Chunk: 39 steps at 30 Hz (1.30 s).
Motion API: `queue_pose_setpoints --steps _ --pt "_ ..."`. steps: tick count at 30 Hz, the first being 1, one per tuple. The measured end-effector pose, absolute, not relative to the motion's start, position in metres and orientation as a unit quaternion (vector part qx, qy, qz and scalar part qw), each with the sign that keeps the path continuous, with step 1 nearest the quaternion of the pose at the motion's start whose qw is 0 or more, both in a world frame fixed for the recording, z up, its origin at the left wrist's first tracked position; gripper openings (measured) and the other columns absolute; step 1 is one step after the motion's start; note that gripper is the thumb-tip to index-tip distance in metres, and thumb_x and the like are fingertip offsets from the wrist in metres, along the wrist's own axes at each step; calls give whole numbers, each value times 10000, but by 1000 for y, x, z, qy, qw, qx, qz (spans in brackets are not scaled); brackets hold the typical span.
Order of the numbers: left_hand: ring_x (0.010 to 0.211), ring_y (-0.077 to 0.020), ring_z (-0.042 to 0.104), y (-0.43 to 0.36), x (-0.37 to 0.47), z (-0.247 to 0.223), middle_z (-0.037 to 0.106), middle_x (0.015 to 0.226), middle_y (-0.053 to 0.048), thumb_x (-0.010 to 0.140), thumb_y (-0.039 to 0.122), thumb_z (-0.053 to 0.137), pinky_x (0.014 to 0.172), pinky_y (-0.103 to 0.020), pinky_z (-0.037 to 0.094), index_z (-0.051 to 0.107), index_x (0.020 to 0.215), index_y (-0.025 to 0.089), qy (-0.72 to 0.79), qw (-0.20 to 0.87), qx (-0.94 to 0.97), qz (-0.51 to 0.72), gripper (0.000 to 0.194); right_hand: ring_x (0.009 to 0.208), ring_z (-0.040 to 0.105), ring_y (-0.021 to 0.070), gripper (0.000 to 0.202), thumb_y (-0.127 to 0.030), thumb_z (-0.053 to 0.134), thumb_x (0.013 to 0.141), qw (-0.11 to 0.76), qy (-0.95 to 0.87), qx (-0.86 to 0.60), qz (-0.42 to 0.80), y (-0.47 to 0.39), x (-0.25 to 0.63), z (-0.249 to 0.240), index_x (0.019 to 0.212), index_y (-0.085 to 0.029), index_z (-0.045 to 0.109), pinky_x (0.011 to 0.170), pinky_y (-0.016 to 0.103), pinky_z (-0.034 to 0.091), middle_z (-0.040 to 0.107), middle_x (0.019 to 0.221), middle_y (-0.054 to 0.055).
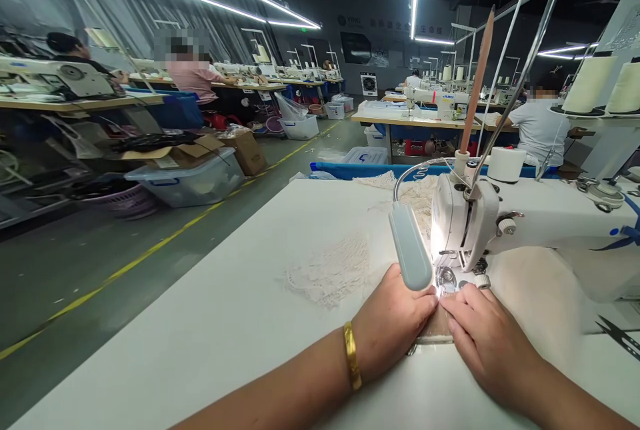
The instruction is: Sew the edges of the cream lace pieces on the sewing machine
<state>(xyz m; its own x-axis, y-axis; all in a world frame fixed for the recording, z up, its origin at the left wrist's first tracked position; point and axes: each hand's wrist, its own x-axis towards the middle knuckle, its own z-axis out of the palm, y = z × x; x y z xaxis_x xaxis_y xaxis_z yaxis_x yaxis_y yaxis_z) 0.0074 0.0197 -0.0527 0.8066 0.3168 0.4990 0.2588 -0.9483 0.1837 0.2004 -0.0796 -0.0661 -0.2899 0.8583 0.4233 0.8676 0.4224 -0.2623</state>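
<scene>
At the needle: a small piece of beige fabric [436, 325] lies flat on the white table [225, 323], right below the head of the sewing machine [467, 220].
Left hand [393, 323]: palm down on the left side of the fabric, fingers held close together and flat, tips just short of the needle; a gold bangle [353, 355] sits on the wrist.
Right hand [487, 340]: pressed flat on the right side of the fabric, fingers close together, tips nearly meeting the left hand's.
Lamp [410, 247]: a grey lamp head on a bent neck hangs just left of the machine head, above the left hand's fingertips.
Lace [333, 273]: pale lace pieces lie left of the machine and behind it.
Writing: a second machine [440, 102], far behind the sewing machine, bears red lettering that seems to read JUKI; wall signs are too dim to read.
Edges and room: left of the machine the table is bare to its edge, beyond which runs a grey floor with a yellow line [150, 253]; snips [620, 337] lie right of the machine.
</scene>
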Motion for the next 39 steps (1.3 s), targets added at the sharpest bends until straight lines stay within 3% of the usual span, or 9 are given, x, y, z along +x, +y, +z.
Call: queue_pose_setpoints --steps 6,10,17,24,31,39 --pt "956 -244 649 24 5 -57 727 1003 -52 992 180 511 823 -399 567 727 981 255 188 103 937 277 229 712 539 221 231 -95 423 1005 246 -794 -556 -11 -75 202 -65 1043 -197 626 644 374 489 622 876 60" --pt "955 -241 660 24 5 -59 738 1034 -50 987 193 514 853 -405 577 739 1013 263 194 123 933 276 237 707 537 220 225 -121 418 1019 240 -786 -570 -2 -75 202 -65 1016 -203 628 638 372 492 622 883 59" --pt "991 -247 665 21 8 -54 743 981 -58 991 129 489 899 -414 537 712 952 222 186 81 942 268 244 756 606 236 249 -134 385 1042 260 -788 -558 7 -78 204 -66 998 -229 611 703 402 528 665 890 53" --pt "915 -219 670 29 12 -49 749 957 -61 1001 99 467 957 -436 488 650 851 177 175 43 954 239 249 884 658 267 302 -191 423 1058 325 -757 -567 -26 -75 212 -70 1349 -234 491 757 424 564 663 946 55" --pt "926 -214 671 30 13 -52 754 987 -57 987 86 504 933 -404 490 634 845 167 179 36 956 230 209 935 664 263 274 -211 428 1068 345 -755 -558 -7 -75 214 -69 1336 -245 468 853 440 567 636 922 37" --pt "986 -260 635 40 14 -43 709 1040 -85 989 211 528 913 -396 515 659 953 184 245 115 938 218 138 781 650 231 282 -233 419 1067 333 -742 -582 17 -80 211 -75 1338 -277 482 688 370 557 649 890 8"
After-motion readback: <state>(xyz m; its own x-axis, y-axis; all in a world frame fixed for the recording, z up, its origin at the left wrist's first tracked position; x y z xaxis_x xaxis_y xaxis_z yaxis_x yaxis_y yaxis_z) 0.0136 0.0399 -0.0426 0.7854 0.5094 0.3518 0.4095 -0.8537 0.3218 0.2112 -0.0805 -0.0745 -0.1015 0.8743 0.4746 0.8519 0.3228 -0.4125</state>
